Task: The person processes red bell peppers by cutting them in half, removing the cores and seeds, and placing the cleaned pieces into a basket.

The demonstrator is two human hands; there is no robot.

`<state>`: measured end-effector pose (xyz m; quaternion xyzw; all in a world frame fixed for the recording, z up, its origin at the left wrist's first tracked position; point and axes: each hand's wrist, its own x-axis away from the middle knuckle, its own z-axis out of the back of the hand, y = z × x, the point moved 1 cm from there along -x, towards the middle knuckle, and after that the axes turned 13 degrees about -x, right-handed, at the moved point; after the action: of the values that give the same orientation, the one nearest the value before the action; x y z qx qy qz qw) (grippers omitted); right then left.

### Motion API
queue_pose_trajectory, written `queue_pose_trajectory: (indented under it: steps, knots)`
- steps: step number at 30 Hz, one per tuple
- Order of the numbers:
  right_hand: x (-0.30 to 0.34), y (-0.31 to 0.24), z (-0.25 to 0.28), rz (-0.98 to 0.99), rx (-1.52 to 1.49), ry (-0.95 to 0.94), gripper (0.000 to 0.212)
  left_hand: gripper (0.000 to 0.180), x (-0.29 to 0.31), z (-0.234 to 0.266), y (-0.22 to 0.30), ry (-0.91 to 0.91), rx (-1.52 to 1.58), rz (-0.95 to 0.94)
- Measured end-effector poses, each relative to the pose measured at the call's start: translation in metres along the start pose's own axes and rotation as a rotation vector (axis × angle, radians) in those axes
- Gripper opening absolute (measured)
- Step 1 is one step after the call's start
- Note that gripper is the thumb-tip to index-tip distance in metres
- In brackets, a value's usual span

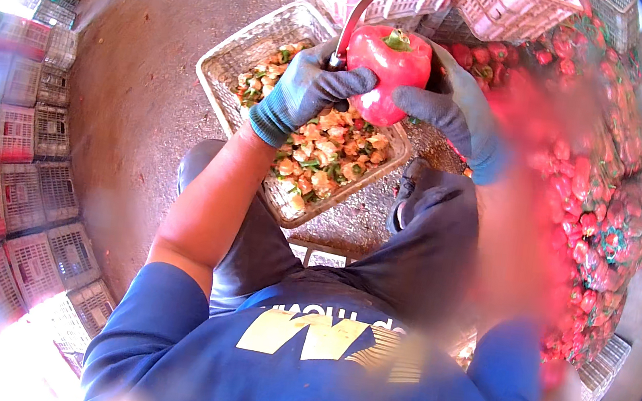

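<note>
A large red bell pepper (388,67) with a green stem is held up between my gloved hands, stem end facing up. My left hand (313,90) is closed around the handle of a curved knife (351,30), its blade pointing upward beside the pepper. The left thumb presses against the pepper's side. From the other side, my right hand (459,109) grips the pepper with its thumb across the front and fingers behind. Below them sits a light plastic crate (221,66) with many cut pepper cores (327,153), pale with green stems.
A large heap of red peppers (577,226) rises at my right, partly in net sacks and blurred. Crates (516,11) stand at the far side. Stacked plastic crates (21,201) line the left, beyond the brown floor (137,55). My knees flank the core crate.
</note>
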<state>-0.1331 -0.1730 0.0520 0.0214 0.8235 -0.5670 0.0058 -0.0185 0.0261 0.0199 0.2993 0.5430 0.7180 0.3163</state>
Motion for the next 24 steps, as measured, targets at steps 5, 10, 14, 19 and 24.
queue_pose_trajectory:
  steps: [5,10,14,19,24]
  knots:
    - [-0.013,0.021,-0.002,0.212,0.210,0.022,0.096,0.050,0.007,0.017,-0.012,0.020,-0.045,-0.079]
    - [-0.017,0.018,-0.006,0.132,0.408,0.093,0.085,0.045,0.015,0.020,-0.002,0.045,-0.112,0.037]
    - [-0.014,0.035,0.000,0.258,0.556,0.286,0.077,0.048,0.006,0.012,-0.015,0.275,-0.135,-0.069]
    - [-0.015,0.045,0.008,0.405,0.618,0.352,0.071,0.059,0.026,0.014,-0.004,0.006,-0.134,0.050]
    - [-0.018,0.044,0.006,0.435,0.688,0.385,0.068,0.061,0.026,0.001,-0.008,0.015,-0.170,0.040]
